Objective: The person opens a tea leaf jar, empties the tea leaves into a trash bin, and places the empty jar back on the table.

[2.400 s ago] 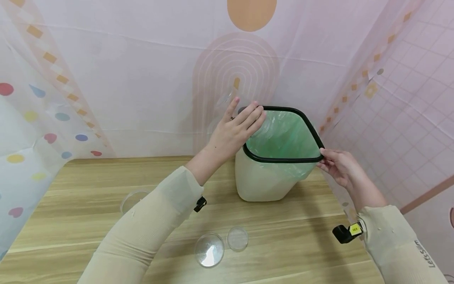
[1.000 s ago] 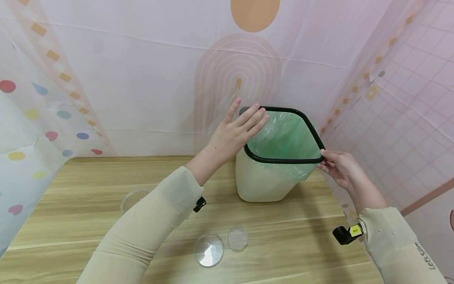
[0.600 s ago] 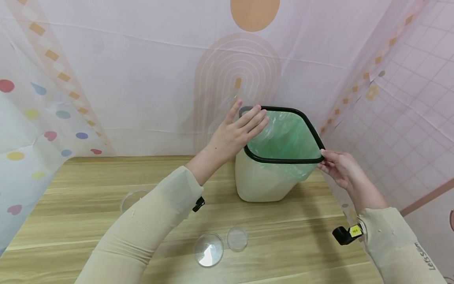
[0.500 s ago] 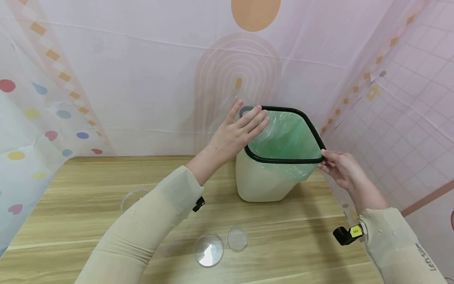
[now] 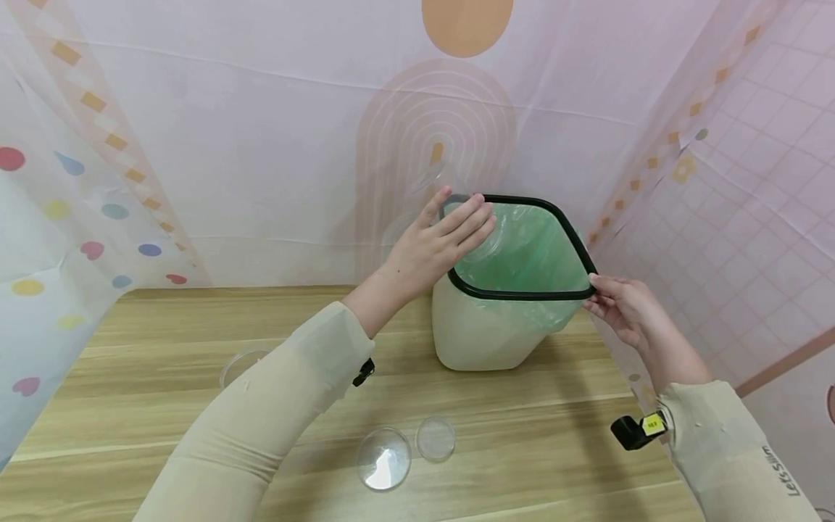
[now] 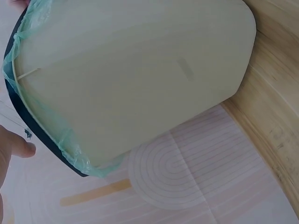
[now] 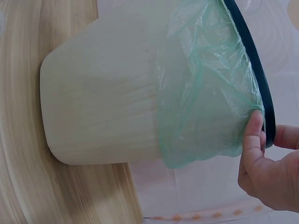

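Observation:
In the head view, my left hand (image 5: pixel 427 246) is palm-down over the left rim of a cream trash bin (image 5: pixel 483 333). It holds a clear round dish (image 5: pixel 485 246), mostly hidden below the hand, its outline faint. Thumb and fingers spread apart; the finger pads are out of sight. My right hand (image 5: pixel 620 304) pinches the bin's black rim ring (image 5: pixel 528 295) at the near right corner, thumb above and fingers beneath. A green bag (image 5: pixel 528 254) lines the bin; its edge folds over the outside, as the right wrist view shows with the bag (image 7: pixel 201 93) under my fingers.
Two clear round dishes, a larger one (image 5: pixel 385 460) and a smaller one (image 5: pixel 435 439), lie on the wooden table (image 5: pixel 522 449) in front of the bin. Another clear dish (image 5: pixel 236 368) is partly behind my left sleeve. A patterned cloth (image 5: pixel 280 181) hangs behind.
My left hand has shifted slightly right, and the clear dish under it now shows a bit more beyond the thumb. The right hand and the bin stay in place.

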A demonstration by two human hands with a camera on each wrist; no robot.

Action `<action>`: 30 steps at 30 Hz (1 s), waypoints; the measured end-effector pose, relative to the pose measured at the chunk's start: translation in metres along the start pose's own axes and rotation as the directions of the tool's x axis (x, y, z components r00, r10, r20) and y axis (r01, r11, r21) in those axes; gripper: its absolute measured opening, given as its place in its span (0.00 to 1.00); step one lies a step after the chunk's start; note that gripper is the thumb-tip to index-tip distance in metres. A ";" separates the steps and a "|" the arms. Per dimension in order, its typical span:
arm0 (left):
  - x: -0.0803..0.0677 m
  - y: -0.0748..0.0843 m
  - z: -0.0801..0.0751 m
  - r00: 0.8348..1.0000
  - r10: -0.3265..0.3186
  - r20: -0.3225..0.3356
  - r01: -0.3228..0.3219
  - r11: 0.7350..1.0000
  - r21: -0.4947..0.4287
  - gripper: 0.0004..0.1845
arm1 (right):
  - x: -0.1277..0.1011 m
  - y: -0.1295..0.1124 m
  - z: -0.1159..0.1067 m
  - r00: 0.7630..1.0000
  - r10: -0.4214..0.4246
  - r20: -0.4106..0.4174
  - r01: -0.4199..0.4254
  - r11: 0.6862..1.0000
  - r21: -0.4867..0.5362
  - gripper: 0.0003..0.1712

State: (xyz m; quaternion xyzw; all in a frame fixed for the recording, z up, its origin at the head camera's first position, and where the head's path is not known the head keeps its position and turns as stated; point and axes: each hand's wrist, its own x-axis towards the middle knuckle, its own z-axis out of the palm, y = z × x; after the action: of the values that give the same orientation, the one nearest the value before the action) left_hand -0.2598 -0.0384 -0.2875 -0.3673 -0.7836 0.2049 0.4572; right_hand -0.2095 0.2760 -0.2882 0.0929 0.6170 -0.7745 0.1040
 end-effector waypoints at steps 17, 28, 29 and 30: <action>0.000 -0.001 0.006 0.998 0.065 -0.028 -0.064 0.997 0.036 0.32 | 0.000 0.000 0.002 1.000 0.010 -0.004 -0.010 1.000 -0.005 0.08; 0.005 -0.005 0.005 0.983 0.168 -0.077 -0.165 0.985 0.043 0.31 | 0.001 -0.001 0.003 1.000 -0.001 0.002 0.001 1.000 0.003 0.11; 0.006 -0.005 0.005 0.981 0.178 -0.075 -0.175 0.984 0.043 0.31 | 0.001 -0.001 0.004 1.000 -0.003 0.002 0.003 1.000 0.003 0.11; 0.007 -0.006 0.005 0.980 0.187 -0.069 -0.185 0.982 0.044 0.31 | 0.002 -0.001 0.004 1.000 -0.003 0.004 0.003 1.000 0.005 0.11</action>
State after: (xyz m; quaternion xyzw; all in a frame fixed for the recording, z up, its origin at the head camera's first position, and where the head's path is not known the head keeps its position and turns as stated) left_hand -0.2682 -0.0364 -0.2821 -0.4376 -0.7246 0.2479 0.4712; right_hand -0.2113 0.2726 -0.2872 0.0907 0.6151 -0.7763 0.1038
